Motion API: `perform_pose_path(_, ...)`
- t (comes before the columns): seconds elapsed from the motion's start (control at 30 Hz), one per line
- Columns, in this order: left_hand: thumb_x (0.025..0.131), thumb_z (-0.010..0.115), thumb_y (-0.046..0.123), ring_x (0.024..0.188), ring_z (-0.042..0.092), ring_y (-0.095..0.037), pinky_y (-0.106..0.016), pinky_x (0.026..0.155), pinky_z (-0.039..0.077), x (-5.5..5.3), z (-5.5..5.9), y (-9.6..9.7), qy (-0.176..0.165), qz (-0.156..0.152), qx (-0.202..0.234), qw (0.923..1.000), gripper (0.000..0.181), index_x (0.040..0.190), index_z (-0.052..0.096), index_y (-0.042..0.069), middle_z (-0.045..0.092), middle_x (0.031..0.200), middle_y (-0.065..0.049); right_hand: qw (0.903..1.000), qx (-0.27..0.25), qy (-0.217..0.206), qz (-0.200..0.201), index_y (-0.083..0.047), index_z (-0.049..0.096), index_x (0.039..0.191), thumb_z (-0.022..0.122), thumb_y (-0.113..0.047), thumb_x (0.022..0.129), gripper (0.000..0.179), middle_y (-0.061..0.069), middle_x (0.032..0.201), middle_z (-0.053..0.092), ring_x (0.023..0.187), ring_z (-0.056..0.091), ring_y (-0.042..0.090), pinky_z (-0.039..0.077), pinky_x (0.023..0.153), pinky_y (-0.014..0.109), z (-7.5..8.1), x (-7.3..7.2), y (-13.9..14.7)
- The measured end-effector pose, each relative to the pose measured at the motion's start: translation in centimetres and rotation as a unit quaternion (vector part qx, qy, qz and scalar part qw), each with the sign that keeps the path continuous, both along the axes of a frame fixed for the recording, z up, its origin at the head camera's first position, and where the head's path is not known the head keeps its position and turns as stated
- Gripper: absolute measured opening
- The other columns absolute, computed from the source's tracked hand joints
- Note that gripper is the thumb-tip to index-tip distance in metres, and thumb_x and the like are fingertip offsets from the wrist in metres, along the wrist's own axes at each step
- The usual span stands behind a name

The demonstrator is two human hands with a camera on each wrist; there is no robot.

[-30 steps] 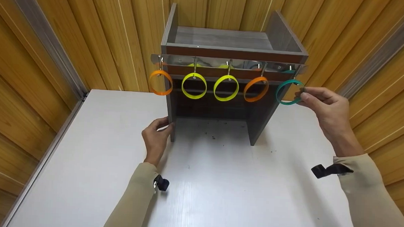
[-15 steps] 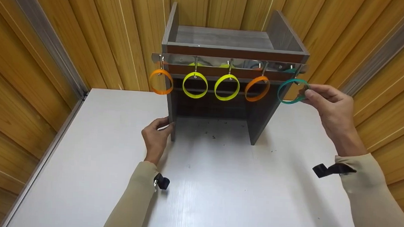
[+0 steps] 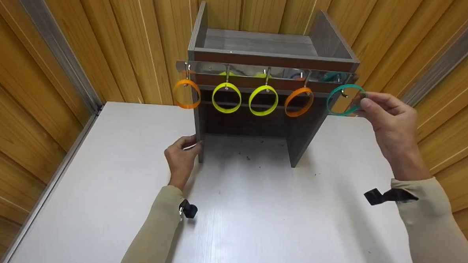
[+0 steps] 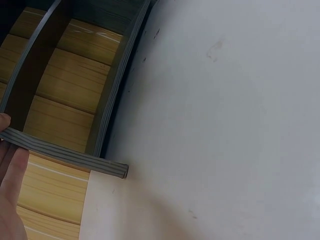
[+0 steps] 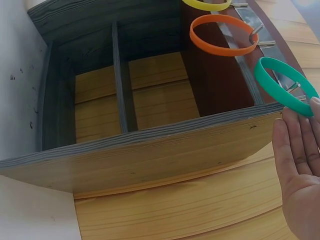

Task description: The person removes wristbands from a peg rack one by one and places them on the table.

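In the head view, my right hand (image 3: 398, 132) pinches the right side of a teal wristband (image 3: 346, 86), at the right end of a metal hook strip (image 3: 244, 70). A hook shows through the band's opening in the right wrist view, where the wristband (image 5: 272, 85) is tilted; whether it touches the hook I cannot tell. My left hand (image 3: 180, 160) grips the front edge of the left side panel (image 3: 200, 122), low down. The left wrist view shows that panel edge (image 4: 65, 154) between thumb and fingers. Orange wristbands (image 3: 186, 107) and yellow wristbands (image 3: 262, 115) hang from the other hooks.
The grey shelf unit (image 3: 309, 123) stands on a white table (image 3: 97, 181), close to a wood-panelled wall (image 3: 104, 23). Small dark specks lie on the table between its side panels. The hook strip runs across the shelf's front.
My right hand has moved slightly right and up with the teal wristband, which has shifted away from the orange one beside it. My left hand keeps its grip on the panel.
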State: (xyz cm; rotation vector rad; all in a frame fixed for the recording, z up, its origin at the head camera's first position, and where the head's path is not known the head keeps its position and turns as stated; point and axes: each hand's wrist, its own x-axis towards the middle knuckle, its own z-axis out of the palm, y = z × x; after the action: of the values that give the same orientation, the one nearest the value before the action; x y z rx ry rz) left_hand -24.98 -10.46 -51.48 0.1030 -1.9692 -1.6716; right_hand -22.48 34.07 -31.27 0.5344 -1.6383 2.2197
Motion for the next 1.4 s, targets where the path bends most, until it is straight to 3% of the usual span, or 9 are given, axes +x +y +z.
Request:
perform_pose_path(0.33,0.083,0.085,-0.006,0.092,0.079,-0.029,-0.021,0.072,0.063,0.1,-0.2,-0.1,-0.007,0.007,-0.004,0.9999,0.017,0.099,0.081,-0.001,0.080,0.097,-0.014,0.9954,-0.083,0.016,0.045,0.024,0.065,0.115,0.058,0.022,0.098,0.019,0.028,0.102,0.075,0.091,0.077,0.034,0.065,0.086,0.038,0.6,0.6,0.2)
perform_pose_path(0.53,0.082,0.085,-0.005,0.091,0.079,-0.032,-0.019,0.071,0.062,-0.1,-0.3,-0.1,0.010,0.008,0.006,0.9999,0.015,0.096,0.081,-0.002,0.080,0.096,-0.015,0.9901,-0.118,0.010,0.075,0.026,0.064,0.116,0.052,0.025,0.098,0.021,0.030,0.105,0.074,0.096,0.076,0.038,0.063,0.088,0.043,0.8,0.9,0.9)
perform_pose_path(0.73,0.082,0.086,-0.005,0.090,0.079,-0.028,-0.019,0.070,0.062,-0.1,-0.3,-0.1,0.009,0.008,-0.002,0.9999,0.015,0.096,0.082,0.000,0.080,0.095,-0.012,0.9927,-0.115,-0.001,0.036,0.022,0.066,0.114,0.056,0.021,0.099,0.018,0.028,0.104,0.074,0.093,0.077,0.035,0.064,0.088,0.038,0.4,1.1,1.5)
perform_pose_path(0.97,0.082,0.085,-0.006,0.090,0.079,-0.028,-0.021,0.073,0.063,-0.1,-0.2,0.0,0.020,0.003,0.000,0.9998,0.017,0.097,0.082,-0.001,0.080,0.094,-0.012,0.9907,-0.131,-0.023,0.026,0.020,0.067,0.116,0.056,0.019,0.100,0.019,0.028,0.106,0.074,0.094,0.077,0.034,0.063,0.090,0.039,-0.7,1.4,2.5)
perform_pose_path(1.23,0.082,0.085,-0.007,0.092,0.079,-0.029,-0.022,0.074,0.063,-0.1,-0.1,0.0,0.019,0.002,0.000,0.9998,0.017,0.097,0.081,-0.001,0.080,0.096,-0.013,0.9922,-0.120,-0.027,0.016,0.020,0.066,0.116,0.056,0.018,0.101,0.018,0.027,0.104,0.074,0.094,0.076,0.033,0.063,0.092,0.040,-2.8,1.3,3.3)
perform_pose_path(1.4,0.082,0.085,-0.006,0.092,0.079,-0.029,-0.021,0.073,0.063,-0.1,-0.2,0.0,0.022,0.003,-0.005,0.9997,0.017,0.098,0.081,-0.001,0.080,0.097,-0.013,0.9927,-0.105,-0.061,-0.002,0.018,0.068,0.115,0.059,0.015,0.101,0.017,0.024,0.103,0.075,0.093,0.077,0.029,0.063,0.091,0.038,-4.8,1.0,3.7)
